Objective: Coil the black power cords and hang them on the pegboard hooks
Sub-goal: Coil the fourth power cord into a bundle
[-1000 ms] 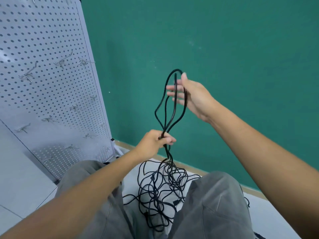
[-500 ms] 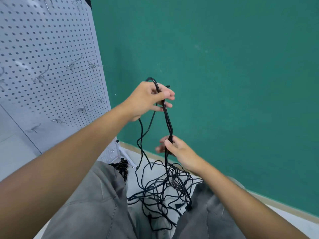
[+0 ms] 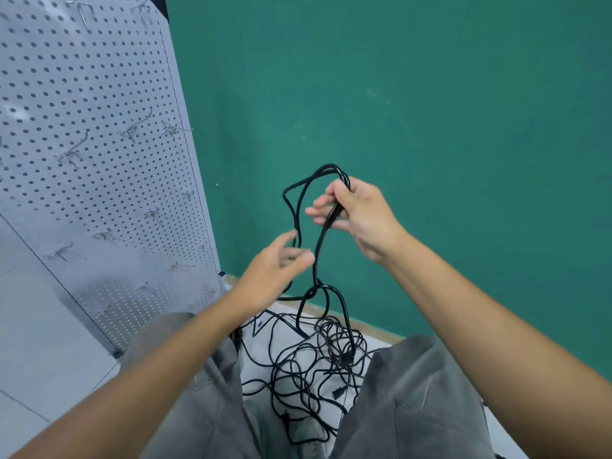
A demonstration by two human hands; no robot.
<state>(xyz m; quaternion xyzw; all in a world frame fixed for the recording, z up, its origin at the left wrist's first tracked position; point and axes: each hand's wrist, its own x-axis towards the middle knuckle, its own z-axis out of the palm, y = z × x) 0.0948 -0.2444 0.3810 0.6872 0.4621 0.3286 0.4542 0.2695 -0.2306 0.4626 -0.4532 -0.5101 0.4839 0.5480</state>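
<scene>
A black power cord (image 3: 318, 256) hangs in long loops in front of the green wall. My right hand (image 3: 359, 212) grips the top of these loops, fingers curled round the strands. Lower and to the left, my left hand (image 3: 276, 261) is blurred, fingers spread and relaxed beside a hanging loop, holding nothing that I can see. The rest of the cords lie in a tangled pile (image 3: 318, 369) on the floor between my knees, with plugs showing in it. The grey pegboard (image 3: 99, 94) stands at the left with several bare metal hooks (image 3: 71, 154).
The green wall (image 3: 430, 127) is close in front. My grey trouser legs (image 3: 414, 402) flank the cord pile. Pale floor tiles (image 3: 43, 359) lie to the left below the pegboard, whose foot (image 3: 225, 281) sits near the wall's base.
My right hand has risen and taken over the top of the loops. My left hand has let go of them and dropped lower, now open beside the cord.
</scene>
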